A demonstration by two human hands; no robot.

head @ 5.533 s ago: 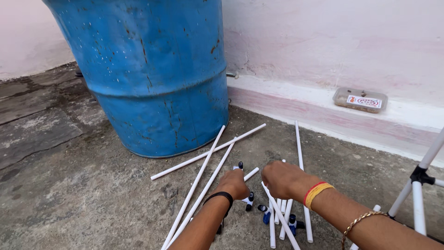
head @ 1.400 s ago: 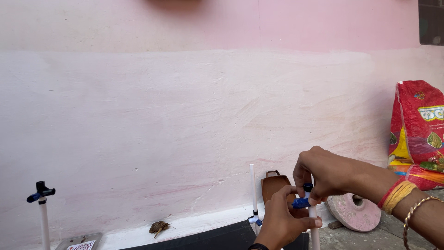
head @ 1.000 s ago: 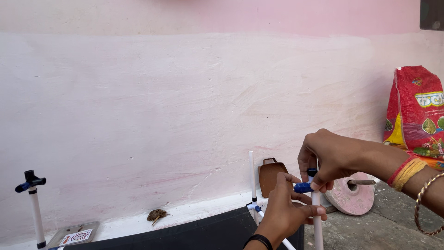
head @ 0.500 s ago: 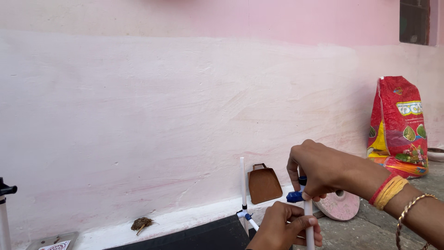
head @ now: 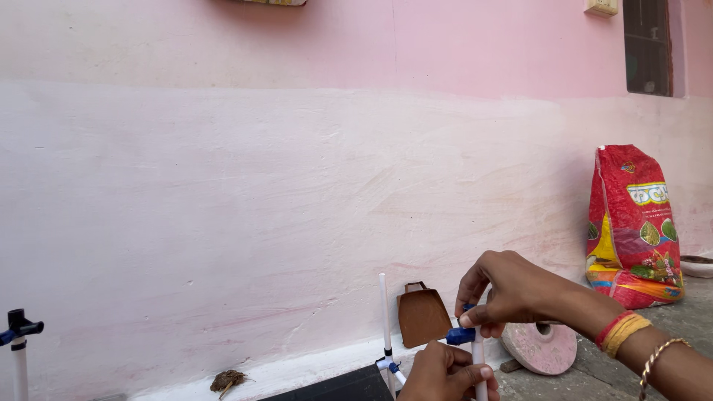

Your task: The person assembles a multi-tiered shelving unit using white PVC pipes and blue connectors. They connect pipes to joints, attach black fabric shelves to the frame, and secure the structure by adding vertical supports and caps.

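My left hand [head: 444, 373] grips a thin white pipe [head: 478, 362] held upright near the bottom of the view. My right hand [head: 505, 291], with red and yellow bangles at the wrist, pinches a small blue connector [head: 461, 335] sitting on the top end of that pipe. Just behind my hands another white pipe [head: 384, 312] stands upright with a blue and white joint at its base.
A pink and white wall fills the background. A rusty metal dustpan [head: 422, 315] and a round pink grinding stone [head: 541, 345] lean at its foot. A red printed sack [head: 631, 223] stands at right. Another upright pipe with a dark connector [head: 18, 327] is at far left.
The view has drifted slightly, so the sack and window at right show more. My hands stay on the pipe and blue connector, a little lower in view.
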